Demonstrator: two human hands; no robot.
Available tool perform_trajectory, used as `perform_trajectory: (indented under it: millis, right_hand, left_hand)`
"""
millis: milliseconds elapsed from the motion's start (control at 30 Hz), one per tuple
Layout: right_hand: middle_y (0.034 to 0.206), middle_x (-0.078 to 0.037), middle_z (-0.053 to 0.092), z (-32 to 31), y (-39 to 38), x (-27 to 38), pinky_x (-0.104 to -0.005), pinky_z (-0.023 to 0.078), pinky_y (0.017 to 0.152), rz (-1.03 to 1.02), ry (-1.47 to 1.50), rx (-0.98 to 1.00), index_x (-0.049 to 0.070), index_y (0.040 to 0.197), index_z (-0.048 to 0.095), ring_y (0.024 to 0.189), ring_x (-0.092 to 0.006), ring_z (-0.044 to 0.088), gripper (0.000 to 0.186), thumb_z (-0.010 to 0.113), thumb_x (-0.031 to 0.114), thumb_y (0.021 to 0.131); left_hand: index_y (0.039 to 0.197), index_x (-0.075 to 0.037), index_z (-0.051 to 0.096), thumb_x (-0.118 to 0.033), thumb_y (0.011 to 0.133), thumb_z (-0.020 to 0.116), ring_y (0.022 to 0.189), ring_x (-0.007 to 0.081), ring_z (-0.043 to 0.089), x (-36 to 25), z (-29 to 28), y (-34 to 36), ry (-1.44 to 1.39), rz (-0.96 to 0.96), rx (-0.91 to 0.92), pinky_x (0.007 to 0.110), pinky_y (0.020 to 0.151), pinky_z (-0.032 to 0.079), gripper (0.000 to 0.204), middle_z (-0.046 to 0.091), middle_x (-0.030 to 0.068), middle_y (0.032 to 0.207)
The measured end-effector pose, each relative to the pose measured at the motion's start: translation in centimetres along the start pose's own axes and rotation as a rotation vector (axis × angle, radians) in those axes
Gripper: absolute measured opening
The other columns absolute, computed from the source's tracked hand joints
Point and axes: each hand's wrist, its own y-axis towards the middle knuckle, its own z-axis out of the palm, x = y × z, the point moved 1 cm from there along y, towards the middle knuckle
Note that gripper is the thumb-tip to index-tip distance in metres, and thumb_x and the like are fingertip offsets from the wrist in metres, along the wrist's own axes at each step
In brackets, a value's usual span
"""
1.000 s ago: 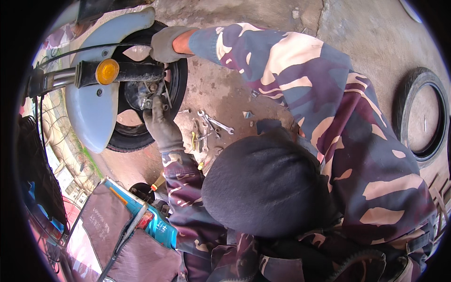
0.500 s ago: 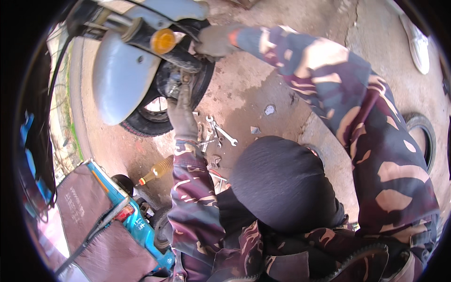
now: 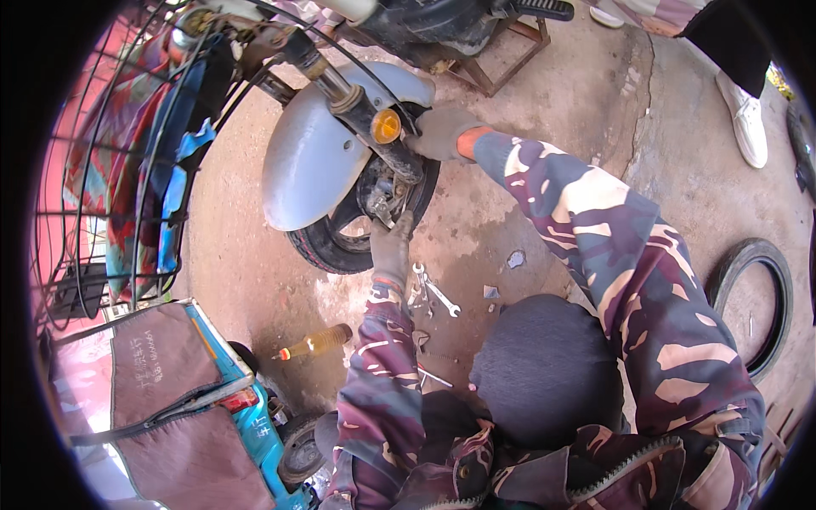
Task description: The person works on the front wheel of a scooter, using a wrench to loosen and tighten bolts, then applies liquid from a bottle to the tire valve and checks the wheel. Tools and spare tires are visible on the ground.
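While I watch from afar, nearest my lens: two camouflage sleeves point(image 3: 625, 229) reach up my view, with a dark-clad knee point(image 3: 548, 370) between them.
Left hand: gloved in grey, this hand point(image 3: 391, 248) has its fingers bent up against the metal of the hub point(image 3: 381, 194); I see it touching there, but I cannot tell whether it grips a part.
Right hand: gloved alike, this hand point(image 3: 442, 134) curls in beside the fork point(image 3: 367, 117); its fingertips are hidden from me, so I cannot tell if they close on anything.
Wheel: black-tyred, the wheel point(image 3: 327, 249) sits at the fork's lower end, beyond the knee; I find its hub between the two hands.
Mudguard: pale grey, the mudguard point(image 3: 308, 170) curves over the wheel's upper left side.
Reflector: round and orange, the reflector point(image 3: 386, 127) is on the fork.
Spanner: silver, the spanner point(image 3: 442, 296) lies on the ground just right of the left wrist.
Bottle: on its side, the bottle point(image 3: 319, 342) holds yellow liquid, red cap pointing left.
Cart: teal with brown covers, the cart point(image 3: 161, 365) fills my lower left.
Tyre: loose, the tyre point(image 3: 723, 278) lies well apart, to the right.
Co-worker: far upper right, I catch one white shoe point(image 3: 750, 132) below dark trousers.
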Motion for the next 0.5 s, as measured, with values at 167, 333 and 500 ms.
perform_trajectory:
  millis: [167,333,500]
  right_hand:
    - [0.12,-0.018,0.076,-2.6,0.3,1.8,-0.0483,0.055,0.098,-0.012,-0.122,-0.12,0.008,0.115,0.079,0.116,-0.0368,0.071,0.052,0.052,0.05,0.103]
    - [0.119,-0.017,0.077,-2.5,0.3,1.7,-0.0476,0.057,0.096,-0.021,-0.247,-0.07,0.008,0.111,0.08,0.112,-0.037,0.073,0.049,0.048,0.044,0.104]
    - [0.118,-0.019,0.077,-1.7,-2.0,1.1,-0.0489,0.056,0.097,-0.035,-0.272,-0.141,0.006,0.111,0.08,0.11,-0.0378,0.074,0.049,0.046,0.042,0.105]
  left_hand:
    - [0.126,0.004,0.063,-0.017,0.101,0.073,0.09,0.0233,0.076,-1.2,0.5,-1.7,-0.501,-0.418,-0.034,0.034,0.082,0.061,0.035,0.076,0.0152,0.111]
    - [0.118,0.003,0.062,-0.011,0.1,0.072,0.08,0.0237,0.076,-1.3,0.8,-2.4,-0.614,-0.415,-0.017,0.034,0.073,0.064,0.024,0.076,0.014,0.099]
    - [0.121,0.007,0.06,-0.007,0.101,0.069,0.081,0.0249,0.076,-1.7,0.5,-2.1,-0.647,-0.457,-0.014,0.036,0.075,0.065,0.026,0.074,0.0152,0.1]
